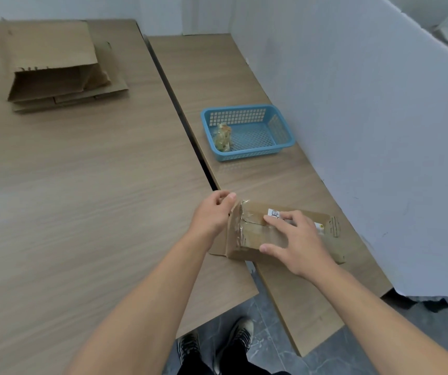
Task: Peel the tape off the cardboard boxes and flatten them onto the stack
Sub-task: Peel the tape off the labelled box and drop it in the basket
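Cardboard box (252, 234) sits at the near end of the right surface (212, 77), long side roughly across the view. Its left end is at the gap between the two surfaces, and one flap lies flat over onto the left surface (82, 185). The left end flap stands up and clear tape (241, 226) is wrinkled over that end and along the top seam. A white label (273, 213) is on top, partly under the fingers. Right hand (296, 242) lies flat on the box top with fingers spread and thumb on the near side face: grip released, pressing down, not clenched round anything. Left hand (213, 212) is at the top corner of the raised flap with fingers curled in towards the thumb. Can't tell whether that grip has tape, flap edge, or nothing. Stack (63, 74) of flattened cardboard is at the far end of the left surface, well apart from the box. Blue basket (285, 123) sits mid right surface beyond the box, with a crumpled tape wad (224, 138) inside at its left end. White partition (366, 131) runs along the right edge. Shoes (217, 345) on the tiled floor at the bottom.
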